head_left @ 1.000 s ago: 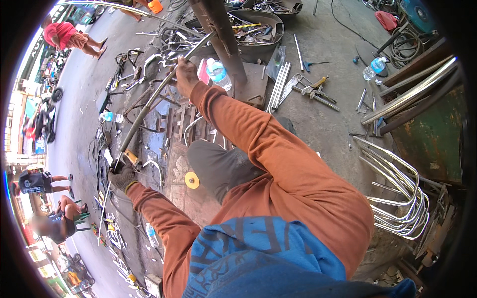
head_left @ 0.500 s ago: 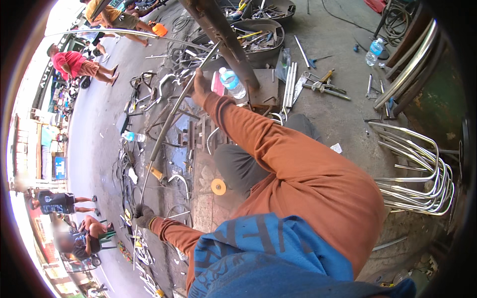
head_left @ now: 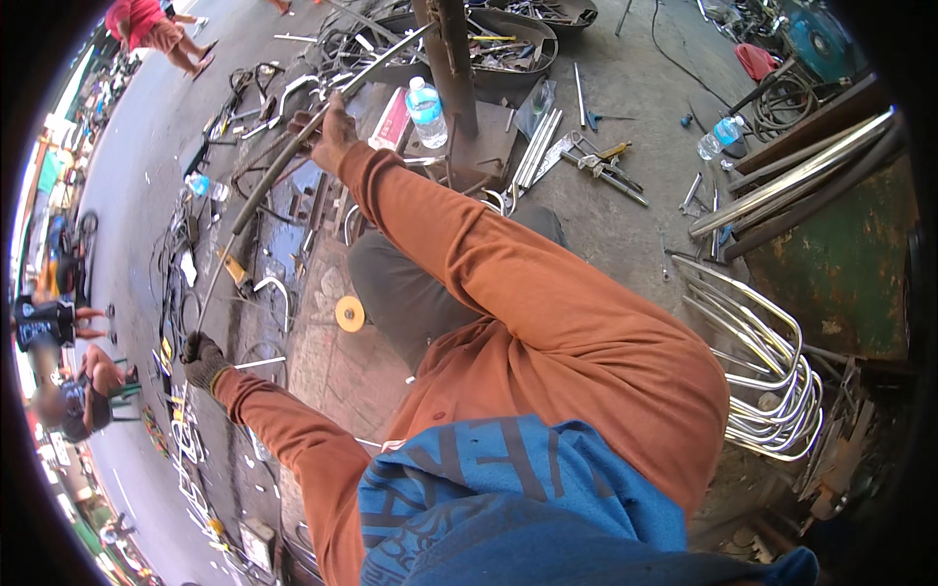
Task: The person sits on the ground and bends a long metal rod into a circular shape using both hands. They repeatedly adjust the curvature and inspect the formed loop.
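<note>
A long, thin metal rod (head_left: 217, 273) with a thicker dark tube section (head_left: 262, 188) runs slantwise from the lower left up toward a rusty post (head_left: 451, 78). My left hand (head_left: 205, 365), in a dark knitted glove, is closed on the rod's lower end. Bare, my right hand (head_left: 332, 137) grips the tube farther up, its thumb uppermost. Beyond that hand, the rod's upper part reaches close to the post; whether they touch I cannot tell. Beneath the rod, bent metal pieces and an orange-handled tool (head_left: 234, 272) lie on the ground. A yellow disc (head_left: 349, 313) rests beside my leg.
Water bottles (head_left: 426, 115) (head_left: 721, 137) stand by the post and farther right. Scrap-filled basins (head_left: 508, 73) sit behind. Clamps (head_left: 608, 168) and cut tubes (head_left: 537, 148) lie right of the post. Bent shiny tubes (head_left: 757, 361) are stacked at right. People (head_left: 161, 29) are in the street.
The whole view has turned, so the scene sits farther left and higher. Both hands keep hold of the rod, which stays slantwise.
</note>
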Motion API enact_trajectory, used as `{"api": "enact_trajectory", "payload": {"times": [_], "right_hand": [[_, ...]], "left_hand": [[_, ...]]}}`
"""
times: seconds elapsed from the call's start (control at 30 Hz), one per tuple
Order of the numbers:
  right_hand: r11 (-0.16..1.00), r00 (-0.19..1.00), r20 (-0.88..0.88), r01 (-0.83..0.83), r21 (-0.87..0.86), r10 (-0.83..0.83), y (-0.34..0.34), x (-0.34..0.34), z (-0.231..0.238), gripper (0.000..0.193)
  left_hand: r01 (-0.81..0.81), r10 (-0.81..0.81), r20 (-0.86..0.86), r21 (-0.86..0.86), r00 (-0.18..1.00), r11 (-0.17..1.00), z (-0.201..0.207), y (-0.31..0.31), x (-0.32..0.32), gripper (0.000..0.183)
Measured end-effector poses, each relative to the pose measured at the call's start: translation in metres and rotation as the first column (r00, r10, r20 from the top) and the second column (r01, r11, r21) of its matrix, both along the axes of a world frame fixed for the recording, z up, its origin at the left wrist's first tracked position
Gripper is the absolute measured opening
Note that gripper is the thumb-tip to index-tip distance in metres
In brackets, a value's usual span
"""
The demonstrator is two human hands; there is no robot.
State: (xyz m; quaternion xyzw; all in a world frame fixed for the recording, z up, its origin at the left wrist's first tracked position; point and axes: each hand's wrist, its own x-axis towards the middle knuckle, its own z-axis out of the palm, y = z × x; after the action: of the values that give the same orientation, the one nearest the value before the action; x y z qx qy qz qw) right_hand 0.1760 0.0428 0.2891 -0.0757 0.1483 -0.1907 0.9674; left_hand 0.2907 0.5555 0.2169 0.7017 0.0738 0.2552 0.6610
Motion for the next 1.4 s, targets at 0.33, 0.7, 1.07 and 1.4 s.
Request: {"api": "enact_trajectory", "payload": {"times": [0.33, 0.7, 1.07, 1.4], "right_hand": [[0.993, 0.993, 0.096, 0.083, -0.079, -0.075, 0.010, -0.023, -0.015, 0.040], [0.947, 0.988, 0.006, -0.149, -0.283, 0.157, -0.003, -0.057, -0.006, 0.031], [0.881, 0.952, -0.053, -0.300, -0.367, 0.302, 0.039, -0.039, -0.007, 0.041], [0.920, 0.975, -0.008, -0.214, -0.328, 0.223, 0.008, -0.026, -0.001, 0.030]], "left_hand": [[0.087, 0.098, 0.117, -0.959, 0.988, 0.269, 0.016, -0.021, -0.182, 0.024], [0.026, -0.025, -0.014, 0.079, 1.000, 0.997, 0.013, 0.006, -0.133, 0.011], [-0.066, 0.185, -0.096, 0.699, 0.978, 0.712, 0.034, -0.025, -0.070, 0.020], [-0.092, 0.221, -0.079, 0.737, 0.972, 0.670, 0.034, -0.026, -0.003, 0.024]]}}
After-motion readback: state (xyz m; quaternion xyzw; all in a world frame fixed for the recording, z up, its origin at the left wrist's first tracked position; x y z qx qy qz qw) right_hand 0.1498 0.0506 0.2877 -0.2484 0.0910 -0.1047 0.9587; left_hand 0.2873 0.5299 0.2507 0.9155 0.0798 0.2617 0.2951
